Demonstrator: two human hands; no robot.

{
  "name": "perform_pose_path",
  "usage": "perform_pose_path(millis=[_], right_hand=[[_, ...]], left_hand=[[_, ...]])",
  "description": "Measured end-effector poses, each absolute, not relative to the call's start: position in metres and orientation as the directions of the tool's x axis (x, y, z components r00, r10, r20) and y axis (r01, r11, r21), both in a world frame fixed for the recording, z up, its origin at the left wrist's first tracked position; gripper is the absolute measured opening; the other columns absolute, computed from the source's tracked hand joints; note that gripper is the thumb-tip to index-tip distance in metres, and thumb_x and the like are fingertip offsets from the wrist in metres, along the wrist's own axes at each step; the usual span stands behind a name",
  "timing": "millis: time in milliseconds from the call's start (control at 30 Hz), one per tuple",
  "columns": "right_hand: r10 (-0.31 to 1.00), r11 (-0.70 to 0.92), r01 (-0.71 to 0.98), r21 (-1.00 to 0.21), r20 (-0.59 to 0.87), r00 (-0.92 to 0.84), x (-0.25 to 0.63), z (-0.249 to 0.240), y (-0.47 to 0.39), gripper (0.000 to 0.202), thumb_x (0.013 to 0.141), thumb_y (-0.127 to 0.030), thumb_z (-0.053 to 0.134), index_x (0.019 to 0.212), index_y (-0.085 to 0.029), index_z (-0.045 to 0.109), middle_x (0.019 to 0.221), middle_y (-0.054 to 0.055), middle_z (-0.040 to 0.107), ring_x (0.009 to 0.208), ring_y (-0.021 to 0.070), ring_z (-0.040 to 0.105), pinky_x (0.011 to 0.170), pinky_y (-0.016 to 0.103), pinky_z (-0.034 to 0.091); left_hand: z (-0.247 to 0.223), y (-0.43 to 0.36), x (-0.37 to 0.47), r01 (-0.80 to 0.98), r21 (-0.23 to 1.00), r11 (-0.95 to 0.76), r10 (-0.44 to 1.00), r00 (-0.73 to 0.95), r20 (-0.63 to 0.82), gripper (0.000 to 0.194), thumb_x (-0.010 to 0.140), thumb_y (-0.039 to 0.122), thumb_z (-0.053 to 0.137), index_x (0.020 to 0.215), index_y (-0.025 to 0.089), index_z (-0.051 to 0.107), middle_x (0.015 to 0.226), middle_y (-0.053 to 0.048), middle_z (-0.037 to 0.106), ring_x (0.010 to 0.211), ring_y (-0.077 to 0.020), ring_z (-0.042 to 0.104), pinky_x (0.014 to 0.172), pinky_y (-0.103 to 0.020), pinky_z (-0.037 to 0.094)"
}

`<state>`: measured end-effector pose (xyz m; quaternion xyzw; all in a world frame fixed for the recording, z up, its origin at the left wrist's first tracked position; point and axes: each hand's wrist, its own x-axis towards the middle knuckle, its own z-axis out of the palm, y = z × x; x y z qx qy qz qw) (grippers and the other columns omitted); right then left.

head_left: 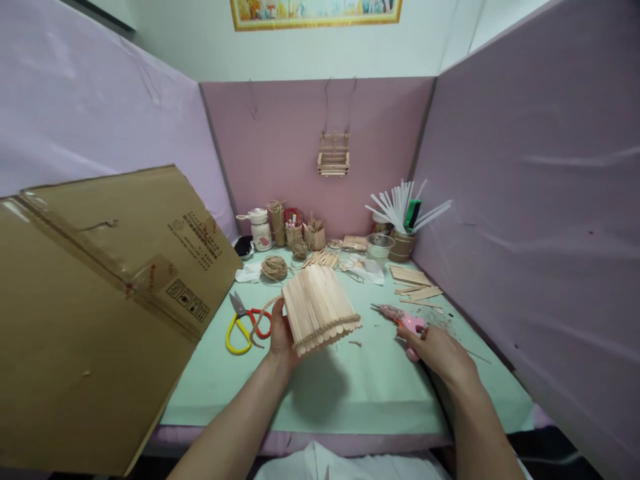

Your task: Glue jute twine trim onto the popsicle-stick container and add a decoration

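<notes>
Above the tabletop (380, 400), pinched in the left hand (283, 339), I have the craft-stick piece (320, 305); right hand (443, 353) touching the glue gun (407, 321), grip I cannot tell; twine tail (263, 311) left of the left hand, crossing the scissors (241, 313), could, I judge, snag and tug the piece askew.

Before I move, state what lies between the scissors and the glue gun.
Head view: the left hand holding a corded stick piece, plus a scrap on the tabletop.
</notes>
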<state>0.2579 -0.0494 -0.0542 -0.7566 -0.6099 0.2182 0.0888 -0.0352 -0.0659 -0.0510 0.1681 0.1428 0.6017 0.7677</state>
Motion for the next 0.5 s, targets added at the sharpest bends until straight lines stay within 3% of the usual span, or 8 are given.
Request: perform_pose_path(millis=[133,300,400,500], right_hand=[[0.975,-0.194,0.883,-0.428,-0.187,0.124,0.256,-0.058,-0.046,0.045,0.08,-0.055,0.049,0.05,-0.022,0.056,0.063,0.009,0.068,0.061,0.023,0.063,0.057,0.03,0.036],[0.981,-0.191,0.825,-0.532,-0.115,0.153,0.26,-0.068,-0.044,0.029,0.078,-0.043,0.051,0.058,-0.022,0.053,0.055,0.005,0.066,0.057,0.0211,0.061,0.054,0.029,0.036],[0.98,-0.175,0.639,-0.749,-0.072,0.185,0.258,-0.065,-0.046,0.02,0.075,-0.04,0.053,0.067,-0.021,0.054,0.058,0.004,0.067,0.057,0.02,0.061,0.052,0.028,0.039],[0.984,-0.104,0.292,-0.951,-0.056,0.168,0.252,-0.052,-0.055,0.03,0.068,-0.045,0.062,0.081,-0.019,0.057,0.075,0.005,0.069,0.064,0.0188,0.063,0.054,0.027,0.046]], left_hand=[[-0.05,-0.067,-0.034,-0.879,0.442,0.177,0.984,0.152,-0.091,0.065,0.073,0.055,0.064,0.124,0.015,0.057,0.116,-0.013,0.069,0.116,-0.0346,0.058,0.106,-0.051,0.036],[-0.05,-0.067,-0.032,-0.868,0.452,0.204,0.979,0.189,-0.078,0.065,0.068,0.057,0.066,0.118,0.015,0.06,0.112,-0.014,0.07,0.119,-0.038,0.056,0.104,-0.055,0.036],[-0.048,-0.067,-0.031,-0.865,0.45,0.221,0.969,0.246,-0.004,0.064,0.069,0.056,0.066,0.117,0.014,0.061,0.113,-0.016,0.069,0.121,-0.0397,0.054,0.104,-0.056,0.036],[-0.044,-0.068,-0.029,-0.851,0.456,0.259,0.949,0.313,0.045,0.068,0.07,0.057,0.064,0.121,0.012,0.059,0.12,-0.019,0.066,0.121,-0.0412,0.053,0.102,-0.058,0.036]])
